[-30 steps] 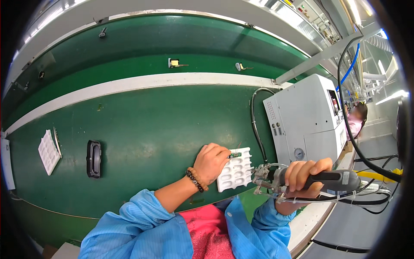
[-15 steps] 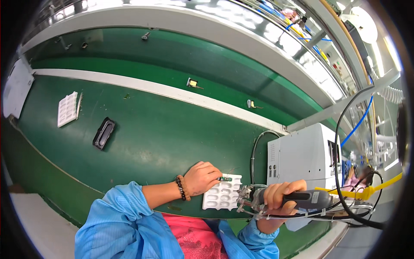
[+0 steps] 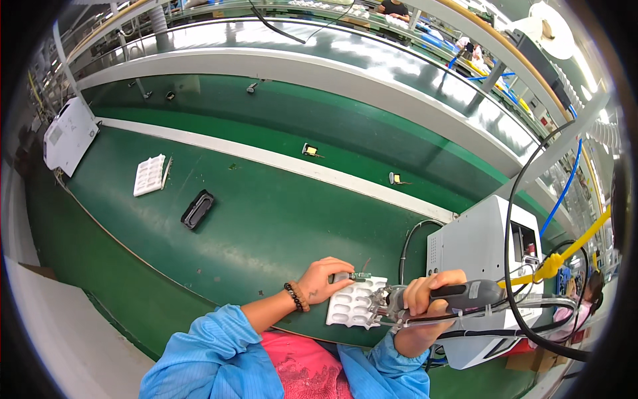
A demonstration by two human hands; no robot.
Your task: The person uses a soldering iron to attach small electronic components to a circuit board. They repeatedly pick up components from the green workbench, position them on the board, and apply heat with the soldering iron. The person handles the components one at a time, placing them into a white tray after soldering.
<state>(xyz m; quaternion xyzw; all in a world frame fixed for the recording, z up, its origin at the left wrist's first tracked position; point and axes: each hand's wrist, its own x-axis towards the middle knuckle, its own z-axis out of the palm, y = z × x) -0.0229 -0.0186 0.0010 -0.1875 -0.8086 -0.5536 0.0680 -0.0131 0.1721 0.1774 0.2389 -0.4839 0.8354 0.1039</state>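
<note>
Circuit board point(image 3: 361, 275): left hand point(image 3: 321, 280) pinches it. Right hand point(image 3: 420, 294) grips the tool point(image 3: 480, 294) — now overlapping the tray point(image 3: 339, 317) (nearer the board).

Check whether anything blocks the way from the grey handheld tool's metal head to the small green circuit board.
Nothing visible stands between the grey tool's metal head and the small green circuit board; the left hand is at the board's left end, outside that gap.
</note>
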